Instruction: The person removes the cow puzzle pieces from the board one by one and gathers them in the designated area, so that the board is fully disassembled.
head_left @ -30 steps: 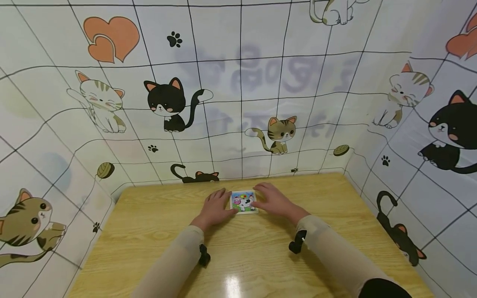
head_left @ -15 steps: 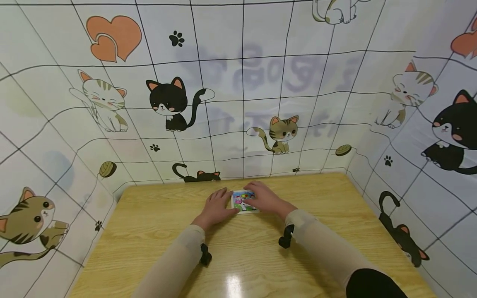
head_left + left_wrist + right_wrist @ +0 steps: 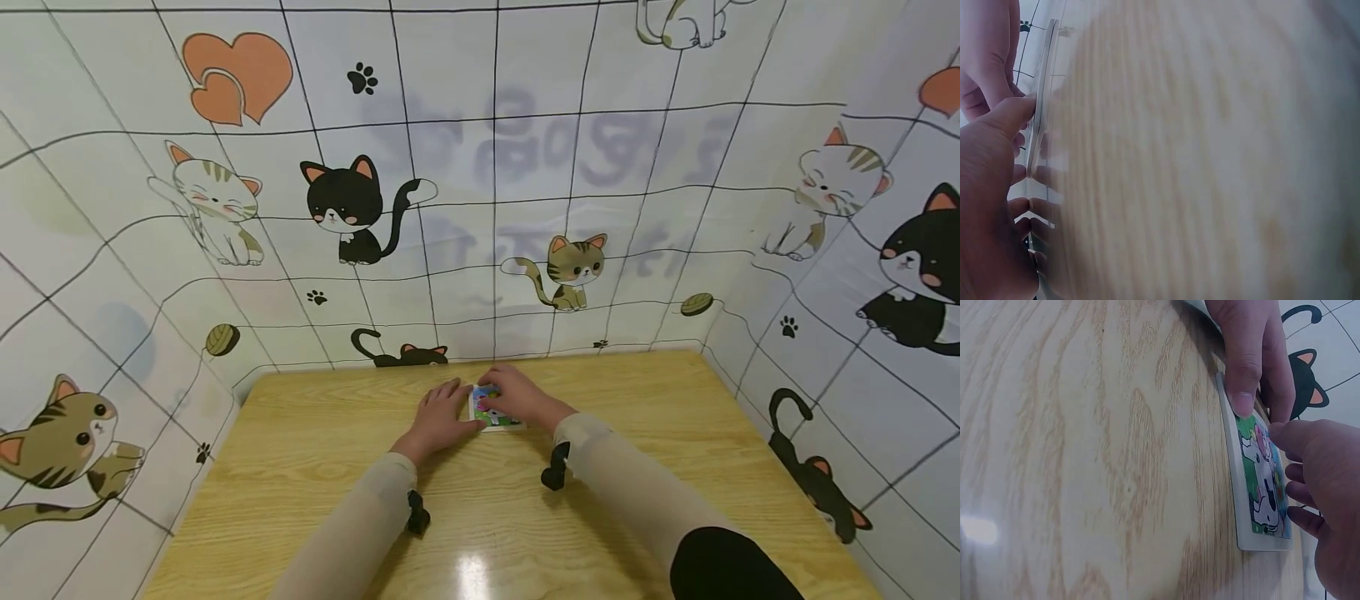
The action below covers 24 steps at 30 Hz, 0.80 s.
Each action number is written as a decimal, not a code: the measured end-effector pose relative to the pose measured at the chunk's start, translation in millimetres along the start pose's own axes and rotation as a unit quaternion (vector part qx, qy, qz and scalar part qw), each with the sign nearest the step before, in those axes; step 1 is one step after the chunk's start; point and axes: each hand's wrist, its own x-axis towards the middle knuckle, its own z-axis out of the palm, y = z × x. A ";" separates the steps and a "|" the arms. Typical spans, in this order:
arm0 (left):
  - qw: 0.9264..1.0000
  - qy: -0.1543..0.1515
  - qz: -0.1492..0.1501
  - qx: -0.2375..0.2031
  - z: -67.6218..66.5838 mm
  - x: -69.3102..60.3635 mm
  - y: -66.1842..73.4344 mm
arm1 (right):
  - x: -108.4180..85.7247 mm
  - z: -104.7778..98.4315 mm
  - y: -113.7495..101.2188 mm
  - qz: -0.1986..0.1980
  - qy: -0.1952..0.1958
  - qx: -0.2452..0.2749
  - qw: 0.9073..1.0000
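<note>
A small flat picture board (image 3: 501, 421) with a white rim lies on the table, and its cartoon cow faces up in the right wrist view (image 3: 1266, 481). At its left end, my left hand (image 3: 442, 417) holds it, thumb on the near corner and fingers along the side. My right hand (image 3: 521, 398) reaches over the board from the right, its thumb touching the picture near the pink figure and its fingers by the far edge. That hand hides the picture's upper right part in the head view. Edge-on, the board (image 3: 1040, 94) appears in the left wrist view.
The wooden table (image 3: 300, 500) ends at a back wall (image 3: 465, 167) covered with cat-print sheeting, which continues along both sides. A black wrist device (image 3: 418, 512) sits on the left sleeve, another (image 3: 555, 467) on the right.
My right hand has slid left across the board, its thumb going from the cow toward the pink figure. The left hand keeps its place at the board's left end.
</note>
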 end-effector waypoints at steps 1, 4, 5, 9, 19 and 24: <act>1.000 0.001 0.001 -0.001 0.2 -0.1 0.3 | 0.7 0.4 -0.4 0.002 0.000 0.002 1.000; 1.000 0.001 0.002 0.000 -0.4 -0.1 1.3 | 3.1 1.4 -0.6 0.008 -0.002 0.002 1.000; 1.000 0.000 0.002 0.000 -1.0 -0.3 1.6 | 3.9 1.6 -1.0 0.010 -0.003 0.003 1.000; 1.000 -0.004 0.001 0.001 -3.6 -1.1 2.0 | 7.9 3.0 -1.5 0.009 -0.006 0.006 1.000; 1.000 -0.003 0.001 -0.001 -1.1 0.1 1.1 | 16.4 8.6 5.6 0.023 -0.022 -0.008 0.999; 1.000 0.003 0.004 -0.005 1.6 1.5 -1.8 | 19.0 10.3 7.4 0.033 -0.022 0.008 0.999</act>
